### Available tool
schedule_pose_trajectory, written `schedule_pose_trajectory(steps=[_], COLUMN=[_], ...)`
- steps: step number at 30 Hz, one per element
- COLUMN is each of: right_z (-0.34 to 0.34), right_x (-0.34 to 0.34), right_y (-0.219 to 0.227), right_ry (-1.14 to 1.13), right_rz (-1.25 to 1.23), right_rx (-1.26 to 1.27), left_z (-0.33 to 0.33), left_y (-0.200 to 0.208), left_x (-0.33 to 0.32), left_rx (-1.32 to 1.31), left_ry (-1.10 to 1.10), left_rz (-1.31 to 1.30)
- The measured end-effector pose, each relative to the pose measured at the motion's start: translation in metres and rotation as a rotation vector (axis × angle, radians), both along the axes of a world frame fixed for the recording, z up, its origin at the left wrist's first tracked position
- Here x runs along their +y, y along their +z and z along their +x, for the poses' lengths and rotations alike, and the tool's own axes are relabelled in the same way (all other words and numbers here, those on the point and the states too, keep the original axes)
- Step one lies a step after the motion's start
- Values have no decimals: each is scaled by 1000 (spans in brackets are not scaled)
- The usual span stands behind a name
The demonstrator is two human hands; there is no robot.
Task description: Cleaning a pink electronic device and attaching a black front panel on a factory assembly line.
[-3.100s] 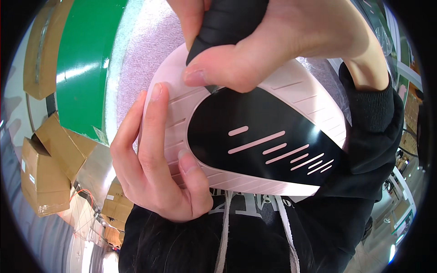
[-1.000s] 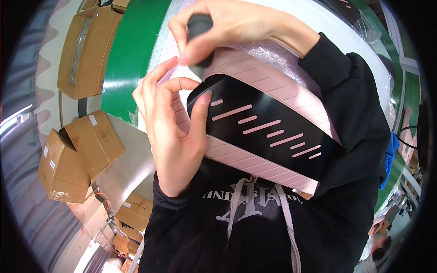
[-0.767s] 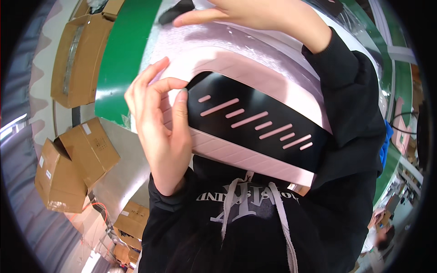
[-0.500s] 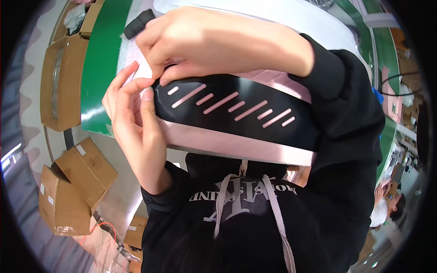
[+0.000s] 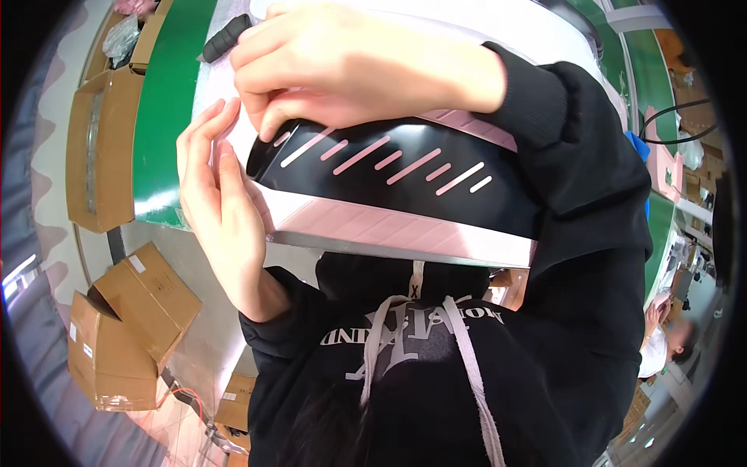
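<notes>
Dark tool set aside; panel end taken up by the fingers.
The black, stubby-handled tool [image 5: 226, 37], seen in the right hand [image 5: 311, 70] a second ago, now lies on the pale sheet [image 5: 216, 79] beside that hand. The glossy black panel with slanted slots [image 5: 362, 177] lies over the ribbed, pale pink moulded piece [image 5: 373, 226] before the person's chest; its left end now appears slightly lifted. The right thumb and curled fingers appear closed on that end; the underside is hidden. The left hand [image 5: 210, 175] is opened from its earlier pinch, fingers spread beside the end; contact cannot be told. Handling is judged to be by fingers alone.
</notes>
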State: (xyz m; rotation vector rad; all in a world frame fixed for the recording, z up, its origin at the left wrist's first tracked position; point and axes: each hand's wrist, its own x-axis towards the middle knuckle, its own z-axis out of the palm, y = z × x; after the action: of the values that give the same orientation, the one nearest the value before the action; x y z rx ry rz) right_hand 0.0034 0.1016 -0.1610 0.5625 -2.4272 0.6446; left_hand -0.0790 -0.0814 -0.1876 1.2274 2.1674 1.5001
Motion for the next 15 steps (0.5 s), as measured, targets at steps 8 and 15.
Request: schedule_pose_trajectory(steps=[8,15], right_z=[-6,-11], right_x=[6,14], right_y=[-38,-36], right_ry=[5,-24], right_rz=[-438,-563], right_rx=[-206,-493], left_z=[6,10], left_y=[-15,-9], left_x=[6,9], left_rx=[-95,-243], left_ry=[-19,21], left_rz=[99,77])
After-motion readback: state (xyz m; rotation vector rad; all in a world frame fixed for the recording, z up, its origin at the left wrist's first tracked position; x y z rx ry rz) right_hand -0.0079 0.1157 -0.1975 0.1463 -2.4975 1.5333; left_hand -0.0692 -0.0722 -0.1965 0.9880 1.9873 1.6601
